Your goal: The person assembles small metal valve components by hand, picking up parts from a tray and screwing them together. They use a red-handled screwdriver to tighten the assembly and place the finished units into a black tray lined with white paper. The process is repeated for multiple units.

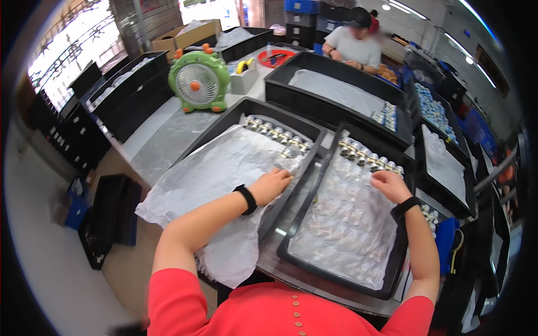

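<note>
Two black trays stand side by side before me. In the left tray (235, 109), white paper (207, 168) lies over most of the space, with a row of small shiny metal parts (274, 133) along the far end. My left hand (272, 183) is closed over the paper near the tray's right side; whatever its fingertips hold is hidden. In the right tray (297, 224), a similar row of metal parts (367, 158) sits beyond a crinkled translucent sheet (347, 218). My right hand (392, 186) is closed just nearer than that row, its fingertips pinched together on something too small to tell.
A green fan (199, 81) stands at the far left of the table, beside a tape dispenser (244, 78). A large black tray (330, 92) lies beyond my two. More trays, one with blue parts (434, 109), line the right. Across the table, a person (356, 45) works.
</note>
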`<action>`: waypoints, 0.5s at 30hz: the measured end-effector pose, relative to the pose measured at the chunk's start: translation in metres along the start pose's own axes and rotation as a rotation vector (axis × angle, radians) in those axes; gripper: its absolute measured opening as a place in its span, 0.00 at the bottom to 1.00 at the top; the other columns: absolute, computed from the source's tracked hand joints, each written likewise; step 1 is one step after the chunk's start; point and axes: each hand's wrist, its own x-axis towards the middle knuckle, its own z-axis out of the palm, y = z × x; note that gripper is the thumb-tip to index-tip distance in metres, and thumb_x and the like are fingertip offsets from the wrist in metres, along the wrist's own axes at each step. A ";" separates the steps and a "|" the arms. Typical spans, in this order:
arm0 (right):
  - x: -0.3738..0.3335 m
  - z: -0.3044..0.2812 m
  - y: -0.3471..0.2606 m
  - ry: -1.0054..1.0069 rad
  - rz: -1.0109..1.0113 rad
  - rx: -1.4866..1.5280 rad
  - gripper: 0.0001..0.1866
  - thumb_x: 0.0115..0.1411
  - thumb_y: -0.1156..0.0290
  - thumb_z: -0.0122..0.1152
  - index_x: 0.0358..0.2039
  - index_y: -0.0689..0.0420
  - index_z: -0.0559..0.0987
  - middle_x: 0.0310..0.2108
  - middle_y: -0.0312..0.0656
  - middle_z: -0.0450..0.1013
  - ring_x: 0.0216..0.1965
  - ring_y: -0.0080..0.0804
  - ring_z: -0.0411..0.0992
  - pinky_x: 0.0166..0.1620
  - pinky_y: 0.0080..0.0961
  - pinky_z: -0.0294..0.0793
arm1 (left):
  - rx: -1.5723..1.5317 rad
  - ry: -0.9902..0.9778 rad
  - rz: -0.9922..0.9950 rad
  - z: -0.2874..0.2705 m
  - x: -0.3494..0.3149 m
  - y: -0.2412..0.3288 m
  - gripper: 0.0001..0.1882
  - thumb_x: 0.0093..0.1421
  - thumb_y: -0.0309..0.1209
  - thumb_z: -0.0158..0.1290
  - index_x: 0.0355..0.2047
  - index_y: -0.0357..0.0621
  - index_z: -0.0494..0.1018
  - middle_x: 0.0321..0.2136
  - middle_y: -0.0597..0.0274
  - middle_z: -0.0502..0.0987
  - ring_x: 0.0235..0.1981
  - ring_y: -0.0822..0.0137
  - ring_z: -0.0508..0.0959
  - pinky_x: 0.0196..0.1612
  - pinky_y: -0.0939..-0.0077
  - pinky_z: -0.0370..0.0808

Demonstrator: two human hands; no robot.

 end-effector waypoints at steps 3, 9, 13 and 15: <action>0.010 -0.008 0.027 0.107 0.080 -0.056 0.17 0.50 0.64 0.61 0.36 0.65 0.78 0.30 0.46 0.77 0.33 0.32 0.76 0.39 0.25 0.73 | -0.148 -0.028 -0.039 -0.017 0.005 0.005 0.19 0.53 0.20 0.45 0.47 0.36 0.68 0.48 0.51 0.69 0.48 0.51 0.70 0.48 0.64 0.71; 0.040 0.001 0.051 0.316 0.119 -0.353 0.16 0.49 0.74 0.53 0.41 0.54 0.76 0.38 0.46 0.75 0.42 0.47 0.72 0.46 0.38 0.70 | -0.260 -0.072 -0.148 -0.050 -0.008 -0.002 0.19 0.53 0.18 0.43 0.47 0.37 0.70 0.45 0.48 0.72 0.47 0.49 0.71 0.48 0.61 0.69; 0.044 -0.001 0.052 0.265 0.230 -0.451 0.27 0.46 0.76 0.56 0.50 0.49 0.70 0.49 0.43 0.69 0.50 0.46 0.67 0.50 0.45 0.66 | -0.212 -0.123 -0.122 -0.028 -0.015 0.010 0.21 0.54 0.21 0.45 0.49 0.38 0.67 0.46 0.49 0.71 0.47 0.50 0.71 0.49 0.61 0.69; 0.048 0.002 0.047 0.187 0.280 -0.457 0.30 0.45 0.75 0.57 0.53 0.49 0.67 0.52 0.41 0.67 0.54 0.44 0.64 0.53 0.49 0.61 | -0.069 -0.112 -0.053 -0.022 -0.020 0.011 0.21 0.54 0.22 0.46 0.50 0.39 0.66 0.46 0.48 0.71 0.47 0.50 0.71 0.48 0.61 0.69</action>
